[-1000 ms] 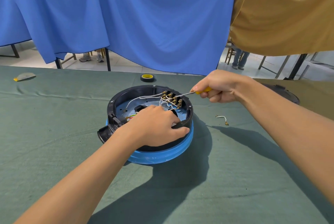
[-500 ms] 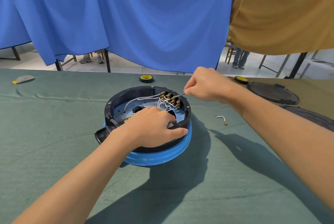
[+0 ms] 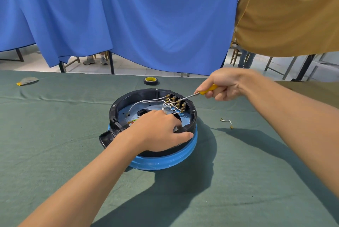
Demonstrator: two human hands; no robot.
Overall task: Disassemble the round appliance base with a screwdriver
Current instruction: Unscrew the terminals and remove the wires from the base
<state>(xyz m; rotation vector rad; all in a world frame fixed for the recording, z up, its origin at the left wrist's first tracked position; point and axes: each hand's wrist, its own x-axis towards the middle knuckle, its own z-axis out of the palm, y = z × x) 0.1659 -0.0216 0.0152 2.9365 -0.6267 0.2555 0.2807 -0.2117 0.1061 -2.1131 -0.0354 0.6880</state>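
Note:
The round appliance base (image 3: 128,98), black on top with a blue lower ring, lies open on the green table cloth. Inside it are white wires and a row of brass terminals (image 3: 176,102). My left hand (image 3: 159,131) grips the near rim, thumb outside and fingers inside. My right hand (image 3: 223,85) holds a yellow-handled screwdriver (image 3: 208,90). Its metal shaft slants down-left, and the tip sits at the brass terminals.
A short loose white wire (image 3: 226,122) lies on the cloth right of the base. A roll of black tape (image 3: 150,80) sits behind the base. A grey and yellow object (image 3: 27,81) lies far left. Blue and tan curtains hang behind the table.
My right hand has drawn back to the right, so the yellow handle shows again. The tip stays at the terminals. My left hand has kept its hold on the rim.

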